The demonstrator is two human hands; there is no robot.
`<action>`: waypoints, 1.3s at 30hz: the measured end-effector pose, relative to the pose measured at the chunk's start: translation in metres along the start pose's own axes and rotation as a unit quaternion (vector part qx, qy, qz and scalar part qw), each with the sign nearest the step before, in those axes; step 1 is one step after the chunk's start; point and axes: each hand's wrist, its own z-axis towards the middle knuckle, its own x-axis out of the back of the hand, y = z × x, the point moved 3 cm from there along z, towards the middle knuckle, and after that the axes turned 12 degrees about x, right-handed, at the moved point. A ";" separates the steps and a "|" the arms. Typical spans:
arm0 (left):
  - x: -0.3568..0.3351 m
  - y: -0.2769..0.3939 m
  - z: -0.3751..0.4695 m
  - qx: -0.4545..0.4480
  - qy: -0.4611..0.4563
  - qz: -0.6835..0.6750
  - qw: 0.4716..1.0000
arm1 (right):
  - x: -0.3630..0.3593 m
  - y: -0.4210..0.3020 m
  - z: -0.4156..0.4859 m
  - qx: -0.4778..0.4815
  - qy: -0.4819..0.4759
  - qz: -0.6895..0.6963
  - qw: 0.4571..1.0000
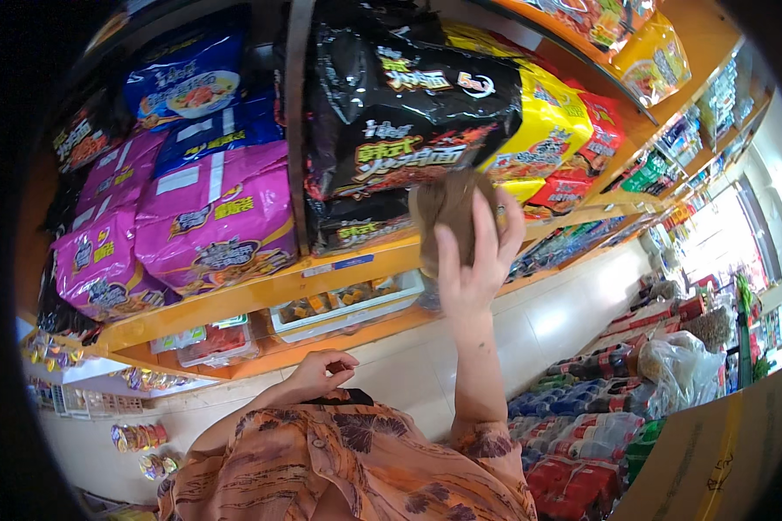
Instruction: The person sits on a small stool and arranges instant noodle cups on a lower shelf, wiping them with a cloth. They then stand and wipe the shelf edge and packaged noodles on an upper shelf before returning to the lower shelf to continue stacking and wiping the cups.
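My right hand [472, 277] is wrapped around a brown folded cloth [453, 211], blurred, at the front edge of an orange shelf [260, 277]. Right behind the cloth are a large black multipack of instant noodles [410, 117] and a second black pack [365, 228] beneath it. Yellow noodle packs [547, 124] stand to the right of the cloth. Close to my waist, my left hand [316, 376] hangs with loosely bent fingers, a gap between thumb and fingers, and nothing visible in it.
A dark upright divider [296, 130] separates the black packs from purple noodle packs [215, 221]. Below is a white tray [345, 316] of small packets. Bottled drinks [586, 397] and a cardboard box [717, 449] stand at right. Noodle cups [139, 437] are on the tiled floor at left.
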 end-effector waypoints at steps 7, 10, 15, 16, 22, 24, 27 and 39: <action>0.008 0.000 -0.002 0.020 0.001 -0.016 1.000 | -0.039 -0.003 0.000 0.030 0.010 -0.046 0.998; 0.012 -0.003 -0.002 0.007 0.011 -0.020 1.000 | -0.045 -0.013 -0.032 0.024 -0.049 -0.063 0.997; 0.017 0.022 -0.003 -0.075 0.081 0.001 0.994 | -0.020 -0.020 -0.025 0.035 -0.063 -0.046 0.996; 0.018 0.023 -0.005 -0.087 0.091 0.016 0.992 | -0.015 -0.019 -0.011 0.037 -0.025 -0.048 0.998; 0.012 0.037 -0.003 -0.138 0.075 0.041 0.987 | -0.014 -0.013 0.044 0.017 0.048 -0.057 0.997; 0.014 0.045 -0.005 -0.187 0.109 0.044 0.975 | -0.029 -0.019 0.028 0.055 0.014 -0.024 0.998; 0.036 0.082 -0.022 -0.225 0.175 0.089 0.954 | -0.030 -0.033 0.010 0.074 -0.049 0.092 0.992; 0.077 0.329 -0.058 -0.592 0.386 0.330 0.625 | -0.002 0.020 0.001 -0.091 0.002 0.215 0.972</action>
